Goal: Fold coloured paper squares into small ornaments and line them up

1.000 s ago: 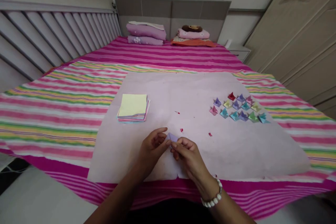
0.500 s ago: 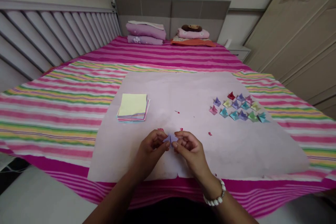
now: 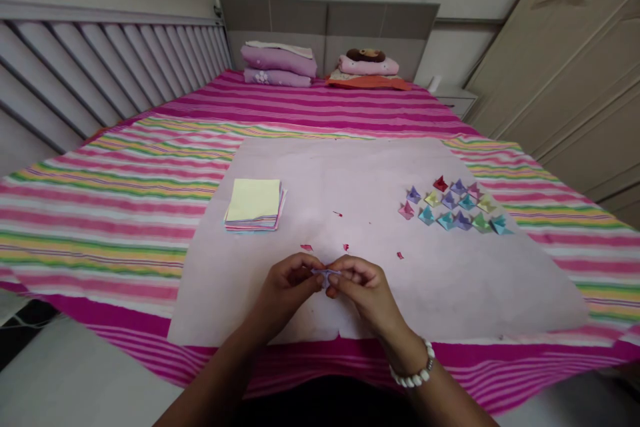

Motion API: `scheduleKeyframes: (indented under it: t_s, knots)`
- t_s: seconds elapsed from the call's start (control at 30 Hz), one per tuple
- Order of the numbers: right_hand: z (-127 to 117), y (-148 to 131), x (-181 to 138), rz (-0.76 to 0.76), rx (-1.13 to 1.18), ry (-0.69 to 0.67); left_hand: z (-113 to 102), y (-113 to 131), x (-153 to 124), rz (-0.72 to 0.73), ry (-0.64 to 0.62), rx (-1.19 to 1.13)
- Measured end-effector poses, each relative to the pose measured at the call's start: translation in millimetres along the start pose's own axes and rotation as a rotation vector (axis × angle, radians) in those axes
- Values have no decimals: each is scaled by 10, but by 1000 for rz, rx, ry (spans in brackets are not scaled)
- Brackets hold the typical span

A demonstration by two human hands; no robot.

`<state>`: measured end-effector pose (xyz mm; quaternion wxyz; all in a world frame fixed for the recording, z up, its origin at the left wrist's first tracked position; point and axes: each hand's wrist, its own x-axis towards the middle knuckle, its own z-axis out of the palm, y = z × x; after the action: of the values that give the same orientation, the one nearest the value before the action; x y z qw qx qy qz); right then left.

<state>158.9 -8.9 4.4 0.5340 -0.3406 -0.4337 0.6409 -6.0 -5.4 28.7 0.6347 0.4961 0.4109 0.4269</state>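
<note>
Striped bed, pale sheet on top. Left hand and right hand both pinching purple folded paper, near side, middle. Probably light, thin, easily crushed; grip gently by side edges.

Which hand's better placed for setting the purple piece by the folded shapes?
Probably the right hand: both it and the left hand hold the purple piece, but the right is nearer the folded shapes.

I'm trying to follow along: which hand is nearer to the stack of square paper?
Left. The left hand is on the near side of the stack of square paper, slightly to its right; the right hand is also on that near side, but farther right.
</note>
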Motion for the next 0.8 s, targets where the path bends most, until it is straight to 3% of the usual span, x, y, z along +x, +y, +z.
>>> scheduleKeyframes:
  t_s: [0.5, 0.6, 0.8]
  knots:
    - [11, -44, -4, -152, -115, 32, 82, 26, 47, 9, 36, -69]
    - [5, -48, -16, -123, -108, 8, 91, 12, 44, 9, 50, -68]
    - [21, 2, 35, -8, -1, 125, 95, -25, 62, 47, 132, -60]
